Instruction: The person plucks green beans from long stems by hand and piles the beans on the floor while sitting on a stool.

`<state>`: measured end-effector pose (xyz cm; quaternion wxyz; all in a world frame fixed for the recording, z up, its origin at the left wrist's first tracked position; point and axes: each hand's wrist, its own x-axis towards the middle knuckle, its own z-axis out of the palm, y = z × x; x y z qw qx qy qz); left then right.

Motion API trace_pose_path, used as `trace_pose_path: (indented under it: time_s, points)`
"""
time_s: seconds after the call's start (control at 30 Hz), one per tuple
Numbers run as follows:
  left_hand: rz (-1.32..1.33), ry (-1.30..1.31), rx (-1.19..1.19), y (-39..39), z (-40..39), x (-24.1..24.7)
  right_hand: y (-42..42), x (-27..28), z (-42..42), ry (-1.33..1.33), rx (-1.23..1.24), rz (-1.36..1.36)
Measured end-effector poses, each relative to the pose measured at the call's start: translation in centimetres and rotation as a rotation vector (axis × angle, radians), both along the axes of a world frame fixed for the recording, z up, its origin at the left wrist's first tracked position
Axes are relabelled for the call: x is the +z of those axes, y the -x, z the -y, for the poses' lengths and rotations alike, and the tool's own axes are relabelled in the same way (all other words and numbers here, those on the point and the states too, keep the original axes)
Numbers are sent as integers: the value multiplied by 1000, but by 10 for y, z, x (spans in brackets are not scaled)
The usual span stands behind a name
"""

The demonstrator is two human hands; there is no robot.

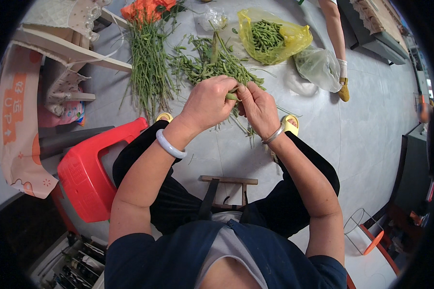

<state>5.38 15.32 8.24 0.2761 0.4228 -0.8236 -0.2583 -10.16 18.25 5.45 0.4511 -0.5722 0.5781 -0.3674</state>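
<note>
My left hand (211, 103), with a pale bangle on its wrist, is closed around green bean pods (232, 96) that look like edamame. Meeting it fingertip to fingertip, my right hand (258, 106) wears a silver bangle and pinches the same small cluster with thumb and forefinger. Part of the cluster is hidden inside my fingers. Just beyond both hands, a heap of bean plants with pods (206, 65) lies on the grey tiled floor. Farther off to the right, a yellow plastic bag (293, 43) stands open with loose green pods (266, 34) inside.
Left of the heap lies a bundle of bare green stems (146, 65) topped by an orange bag (146, 10). A clear plastic bag (316, 67) sits near another person's leg (334, 29). A red plastic stool (88, 173) stands by my left knee, below a wooden chair (68, 45).
</note>
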Motion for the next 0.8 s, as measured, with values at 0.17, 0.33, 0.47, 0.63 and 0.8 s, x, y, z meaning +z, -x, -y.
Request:
trace_pose_path:
  time_s: [0.17,0.33,0.47,0.63,0.8]
  points:
    - [-115,-249,-72,-6,1,4,-2,4,-4,-152,-6,325]
    - [-574,-754,-152,-9,1,-1,2,15,-5,-366,-8,759]
    - [-863,-929,-29,-7,-1,0,6,18,0,-427,39,892]
    - [-1120,-856,281,-31,28,0,-2,18,-6,-370,85,777]
    - [-1045,-686,226,-37,35,17,-8,13,-13,-356,104,649]
